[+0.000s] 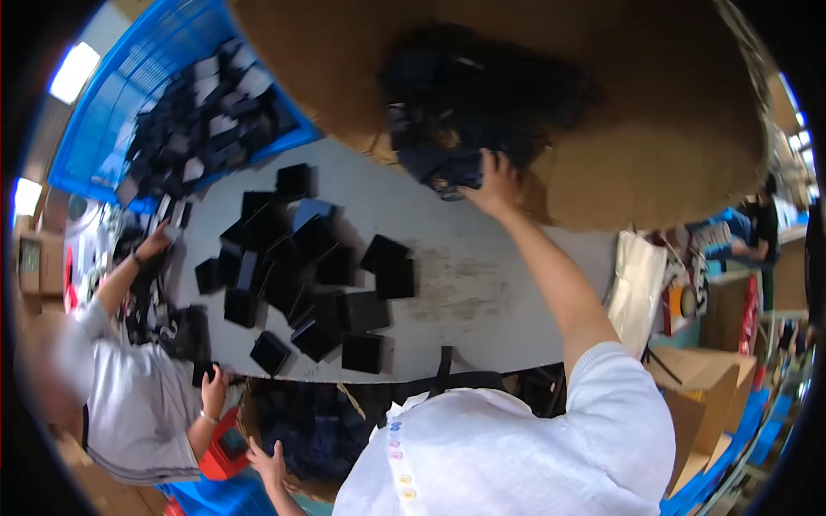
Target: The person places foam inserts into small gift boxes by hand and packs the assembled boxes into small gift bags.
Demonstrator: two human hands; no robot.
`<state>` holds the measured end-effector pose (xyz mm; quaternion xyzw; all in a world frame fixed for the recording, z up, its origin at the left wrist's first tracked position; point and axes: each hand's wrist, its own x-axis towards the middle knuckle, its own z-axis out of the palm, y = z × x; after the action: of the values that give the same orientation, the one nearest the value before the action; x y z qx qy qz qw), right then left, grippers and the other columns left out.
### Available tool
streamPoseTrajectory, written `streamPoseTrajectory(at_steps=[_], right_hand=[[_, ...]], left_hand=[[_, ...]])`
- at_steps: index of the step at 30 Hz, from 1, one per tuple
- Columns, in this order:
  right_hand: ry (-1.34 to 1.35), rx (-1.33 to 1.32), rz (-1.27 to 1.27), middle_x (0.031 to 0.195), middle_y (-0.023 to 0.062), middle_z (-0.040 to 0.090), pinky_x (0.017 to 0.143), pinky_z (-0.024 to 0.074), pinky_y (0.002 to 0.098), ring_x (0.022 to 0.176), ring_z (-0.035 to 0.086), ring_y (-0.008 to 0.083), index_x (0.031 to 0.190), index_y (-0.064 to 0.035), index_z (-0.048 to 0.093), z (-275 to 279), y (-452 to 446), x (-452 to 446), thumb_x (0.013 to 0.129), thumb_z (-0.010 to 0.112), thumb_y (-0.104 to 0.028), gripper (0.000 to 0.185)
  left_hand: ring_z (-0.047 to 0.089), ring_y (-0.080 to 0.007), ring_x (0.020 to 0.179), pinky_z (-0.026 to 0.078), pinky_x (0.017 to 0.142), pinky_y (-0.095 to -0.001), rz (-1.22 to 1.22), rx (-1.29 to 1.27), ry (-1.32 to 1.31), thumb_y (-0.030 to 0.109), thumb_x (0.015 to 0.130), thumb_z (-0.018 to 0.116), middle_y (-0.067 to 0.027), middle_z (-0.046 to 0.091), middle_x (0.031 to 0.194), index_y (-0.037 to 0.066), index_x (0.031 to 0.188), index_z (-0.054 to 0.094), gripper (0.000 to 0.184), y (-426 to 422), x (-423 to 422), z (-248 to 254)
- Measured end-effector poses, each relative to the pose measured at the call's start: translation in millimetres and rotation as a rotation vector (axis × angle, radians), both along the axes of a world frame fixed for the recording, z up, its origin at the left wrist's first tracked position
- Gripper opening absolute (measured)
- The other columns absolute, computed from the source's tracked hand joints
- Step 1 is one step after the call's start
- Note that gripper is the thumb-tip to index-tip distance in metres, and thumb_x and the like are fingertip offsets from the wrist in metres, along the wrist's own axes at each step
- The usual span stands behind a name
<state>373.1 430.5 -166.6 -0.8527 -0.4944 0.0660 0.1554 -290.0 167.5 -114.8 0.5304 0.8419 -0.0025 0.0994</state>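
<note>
Two hands are seen. The left hand (270, 464), lower left of the frame, is held open with fingers spread, beside a lower carton (320, 492) of dark pieces; nothing is seen in it. The right hand (497, 187), upper centre, is set with fingers partly bent against a heap of dark pieces (430, 155) in a large carton (654, 163); whether one is gripped cannot be told.

At far left, a co-worker (138, 404) in a pale shirt is shown. At upper left, a blue crate (95, 142) is filled with dark and pale pieces. Left of centre, squarish black boxes (288, 288) are scattered on a grey desk (465, 335), turned every way.

The heaped pieces are blurred; they are judged light, stiff and smooth, perhaps slippery, best taken by opposite edges. No shared direction is seen among them, though the heap's long axis is stretched roughly left to right.
</note>
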Motion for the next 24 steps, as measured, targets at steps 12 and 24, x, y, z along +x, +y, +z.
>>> streamPoseTrajectory(at_steps=[12,24], right_hand=[[0.790,0.052,0.537,0.134,0.0228,0.041,0.103,0.0339,0.0478,0.123,0.040,0.0414,0.147,-0.0160,0.020,48,-60,-102,0.057,0.085,-0.031,0.112],[0.647,-0.015,0.731,0.097,0.0197,0.066,0.078,0.0512,0.0368,0.086,0.065,0.0327,0.115,-0.0038,0.057,90,-84,-188,0.079,0.062,-0.012,0.037]], left_hand=[[0.033,-0.0308,0.135,0.038,0.105,-0.0425,-0.449,0.079,-1.172,0.020,0.064,0.082,-0.0161,0.031,0.148,0.006,0.146,0.025,0.101,134,266,11],[0.035,-0.0401,0.131,0.035,0.106,-0.0410,-0.724,0.346,-1.011,0.021,0.054,0.085,-0.0236,0.030,0.141,-0.001,0.145,0.014,0.118,148,318,8]])
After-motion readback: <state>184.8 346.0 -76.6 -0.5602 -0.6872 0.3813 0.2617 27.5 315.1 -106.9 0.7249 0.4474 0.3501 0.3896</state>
